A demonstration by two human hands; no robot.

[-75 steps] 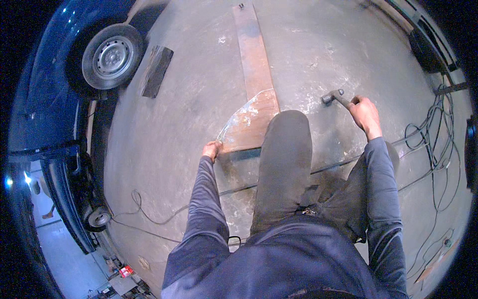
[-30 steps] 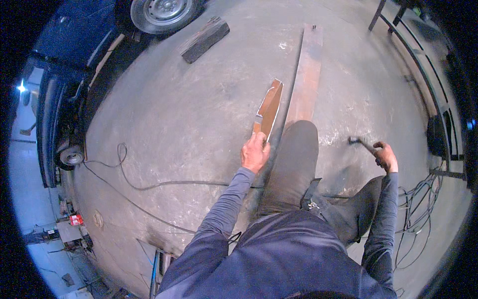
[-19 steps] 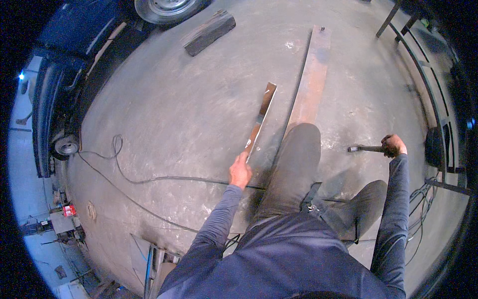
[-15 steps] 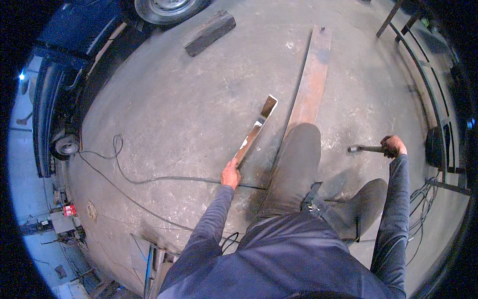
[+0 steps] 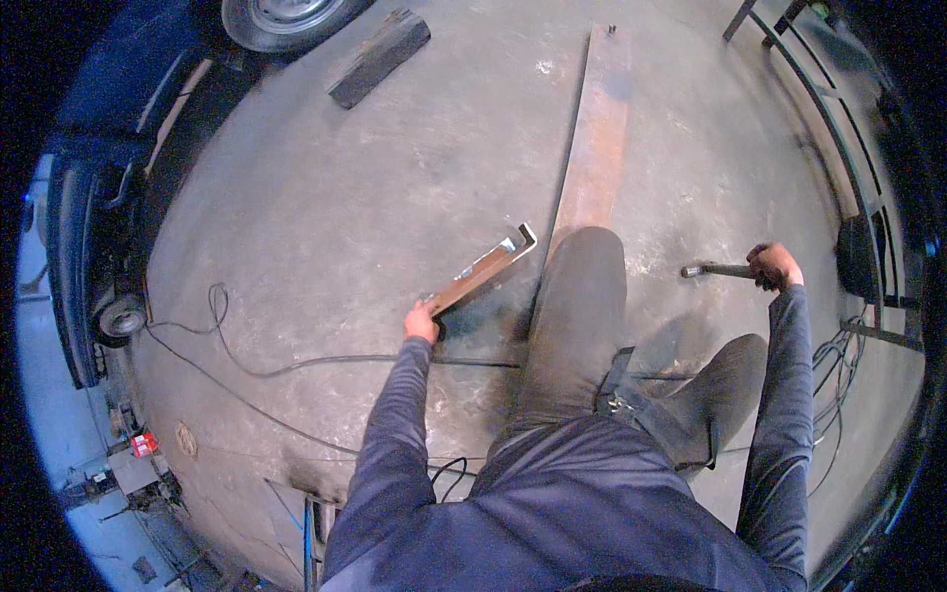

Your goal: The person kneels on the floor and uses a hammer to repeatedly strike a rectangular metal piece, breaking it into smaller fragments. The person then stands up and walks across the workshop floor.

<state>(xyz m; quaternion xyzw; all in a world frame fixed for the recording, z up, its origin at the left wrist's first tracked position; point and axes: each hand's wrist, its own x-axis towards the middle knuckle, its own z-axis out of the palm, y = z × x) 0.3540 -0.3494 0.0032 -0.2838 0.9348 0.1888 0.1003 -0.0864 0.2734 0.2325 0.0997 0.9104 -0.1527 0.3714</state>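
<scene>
My left hand point(image 5: 421, 324) grips one end of a long bent metal strip point(image 5: 475, 279), brown with white patches and a short upturned lip at its far end. The strip is held tilted above the floor, left of my knee. Out to the right, my right hand point(image 5: 774, 267) is closed around the handle of a hammer point(image 5: 718, 269), whose head points left toward my knee. A flat rusty steel bar point(image 5: 595, 148) lies on the floor, its near end hidden under my knee.
A dark wooden block point(image 5: 381, 59) lies by a vehicle wheel point(image 5: 296, 15) at the upper left. Black cable point(image 5: 296, 365) runs across the floor on the left. A metal frame point(image 5: 838, 118) stands at the right, with coiled cables point(image 5: 838, 365) near its foot.
The metal strip has swung clockwise and been turned over somewhat, and my left hand has shifted left and slightly up. My right hand still holds the hammer. The whole view has shifted a little.
</scene>
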